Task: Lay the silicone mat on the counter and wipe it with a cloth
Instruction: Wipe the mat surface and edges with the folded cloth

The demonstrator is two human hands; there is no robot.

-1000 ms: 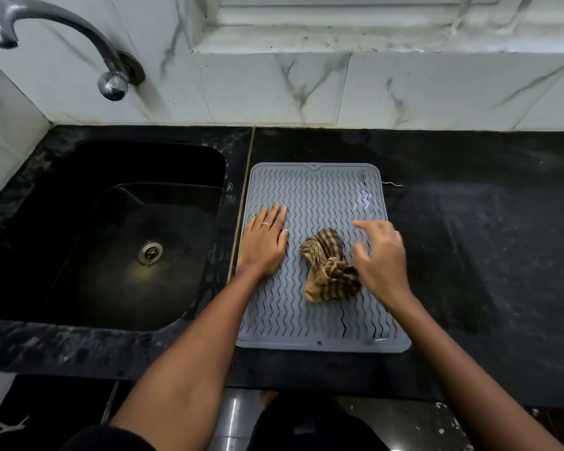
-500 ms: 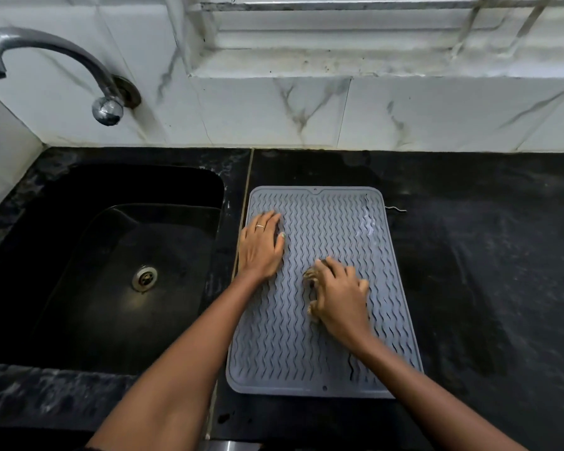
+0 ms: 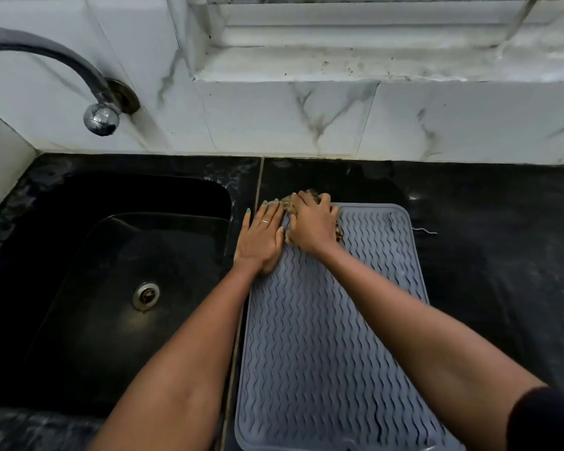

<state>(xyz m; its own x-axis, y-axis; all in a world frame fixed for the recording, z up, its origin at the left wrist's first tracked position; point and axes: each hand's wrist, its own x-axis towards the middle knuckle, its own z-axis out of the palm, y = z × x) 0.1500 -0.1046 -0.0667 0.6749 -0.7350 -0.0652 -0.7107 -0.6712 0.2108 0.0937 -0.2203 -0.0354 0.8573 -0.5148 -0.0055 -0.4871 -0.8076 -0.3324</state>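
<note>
Grey mat lies flat on the black tabletop, just right of the sink. Left hand presses flat on the mat's far-left corner; right hand clutches the brown cloth there.

Dim, soft light falls from the window ledge beyond the hands. The tap glints. The black sink swallows detail; wide-angle bending curves the edges.

Head view, steeply down, seemingly close.
</note>
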